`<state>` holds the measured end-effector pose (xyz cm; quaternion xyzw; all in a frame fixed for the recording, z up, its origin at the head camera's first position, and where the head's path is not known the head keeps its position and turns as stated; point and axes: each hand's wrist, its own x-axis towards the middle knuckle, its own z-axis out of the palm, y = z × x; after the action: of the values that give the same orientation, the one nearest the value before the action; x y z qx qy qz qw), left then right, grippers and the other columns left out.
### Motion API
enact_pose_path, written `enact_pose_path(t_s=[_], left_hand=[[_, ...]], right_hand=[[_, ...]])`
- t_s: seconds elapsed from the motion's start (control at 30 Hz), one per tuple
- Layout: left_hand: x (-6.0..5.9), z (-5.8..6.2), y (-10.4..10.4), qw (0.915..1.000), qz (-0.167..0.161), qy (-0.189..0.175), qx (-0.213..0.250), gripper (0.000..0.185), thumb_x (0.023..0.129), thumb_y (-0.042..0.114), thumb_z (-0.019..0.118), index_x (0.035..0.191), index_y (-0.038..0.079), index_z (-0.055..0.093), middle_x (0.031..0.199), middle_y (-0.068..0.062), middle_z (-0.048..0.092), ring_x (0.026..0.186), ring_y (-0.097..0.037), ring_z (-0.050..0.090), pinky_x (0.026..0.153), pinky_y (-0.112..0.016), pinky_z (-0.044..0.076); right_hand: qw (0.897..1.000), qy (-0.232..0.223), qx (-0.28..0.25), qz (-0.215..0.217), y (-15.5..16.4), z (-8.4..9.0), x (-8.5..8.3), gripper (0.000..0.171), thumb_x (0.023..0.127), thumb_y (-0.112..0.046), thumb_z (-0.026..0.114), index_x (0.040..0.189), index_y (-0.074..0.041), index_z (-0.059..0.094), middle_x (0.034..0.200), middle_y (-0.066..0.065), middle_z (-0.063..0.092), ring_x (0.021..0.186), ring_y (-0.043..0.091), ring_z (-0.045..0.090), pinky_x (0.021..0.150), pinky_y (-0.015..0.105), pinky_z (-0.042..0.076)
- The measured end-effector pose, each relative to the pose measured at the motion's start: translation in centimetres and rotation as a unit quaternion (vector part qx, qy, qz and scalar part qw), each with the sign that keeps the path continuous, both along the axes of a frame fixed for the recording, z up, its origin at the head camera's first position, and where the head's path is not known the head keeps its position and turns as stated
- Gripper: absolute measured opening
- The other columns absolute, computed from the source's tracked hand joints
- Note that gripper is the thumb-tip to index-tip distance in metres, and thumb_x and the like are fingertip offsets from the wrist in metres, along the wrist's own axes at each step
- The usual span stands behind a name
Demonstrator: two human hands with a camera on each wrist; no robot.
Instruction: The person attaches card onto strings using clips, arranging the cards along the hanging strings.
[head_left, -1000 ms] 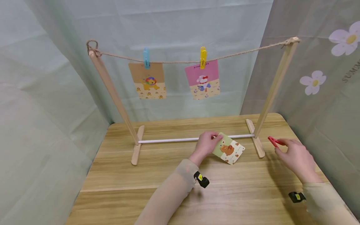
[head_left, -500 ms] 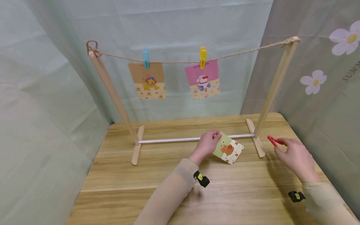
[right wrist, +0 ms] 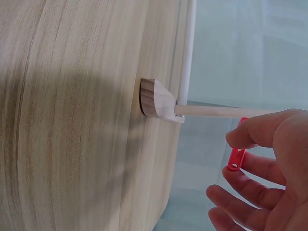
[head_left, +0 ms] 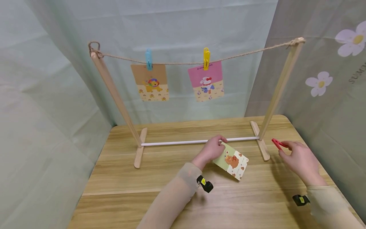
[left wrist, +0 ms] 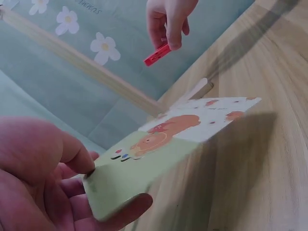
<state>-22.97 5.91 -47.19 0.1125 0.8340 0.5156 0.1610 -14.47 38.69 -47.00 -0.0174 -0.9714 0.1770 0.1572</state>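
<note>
My left hand pinches a green and white card with a brown bear on it, gripping it by its green end between thumb and fingers. In the left wrist view the card slants above the table, its shadow on the wood. Over the table's right side, my right hand holds a red clothespin between thumb and fingers. Seen from the right wrist, the red clothespin stands near the rack's wooden post.
A wooden rack with a left post and a right post carries a twine line. From it hang a lion card under a blue clothespin and a pink rabbit card under a yellow clothespin. A white rod joins the feet.
The bear card has turned and dropped slightly toward the front, and the left fingers have shifted on its green end. My right hand with the red clothespin stays nearly where it was.
</note>
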Motion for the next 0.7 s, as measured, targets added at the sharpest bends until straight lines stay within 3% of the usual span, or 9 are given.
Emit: enact_pose_path(t_s=[0.13,0.4,0.57,0.7], left_hand=[[0.0,0.1,0.1,0.9999,-0.013,0.005,-0.008,0.030,0.098,-0.001,0.062,0.123,0.012,0.070,0.077,0.000,0.049,0.065,-0.011,0.049,0.054,-0.024,0.042],[-0.1,1.3,-0.1,0.9994,-0.031,0.003,0.017,0.051,0.088,-0.011,0.071,0.134,0.010,0.068,0.102,-0.005,0.074,0.077,-0.013,0.065,0.062,-0.024,0.054],[-0.3,2.2,-0.4,0.9987,-0.040,0.031,-0.007,0.032,0.092,0.004,0.081,0.123,0.006,0.074,0.103,-0.001,0.077,0.084,-0.009,0.069,0.073,-0.023,0.058],[-0.4,2.7,-0.8,0.9961,-0.051,0.066,-0.031,0.020,0.095,0.019,0.084,0.113,0.010,0.079,0.100,0.004,0.078,0.089,-0.006,0.071,0.081,-0.024,0.057]], right_hand=[[1.000,0.003,0.003,0.001,-0.1,0.0,0.0,0.034,0.093,-0.018,0.079,0.121,0.001,0.074,0.112,0.030,0.071,0.096,0.046,0.068,0.068,0.061,0.053],[1.000,0.001,-0.001,0.002,-0.3,0.3,-0.1,0.035,0.094,-0.019,0.078,0.122,0.001,0.074,0.117,0.030,0.071,0.101,0.048,0.067,0.073,0.064,0.054],[1.000,0.009,0.002,0.006,-0.4,0.3,-0.1,0.033,0.093,-0.018,0.079,0.120,0.000,0.075,0.114,0.029,0.071,0.098,0.047,0.068,0.071,0.062,0.053],[1.000,0.013,0.006,0.006,-0.4,0.1,-0.2,0.033,0.092,-0.019,0.080,0.120,-0.001,0.075,0.114,0.029,0.072,0.097,0.047,0.068,0.067,0.061,0.053]])
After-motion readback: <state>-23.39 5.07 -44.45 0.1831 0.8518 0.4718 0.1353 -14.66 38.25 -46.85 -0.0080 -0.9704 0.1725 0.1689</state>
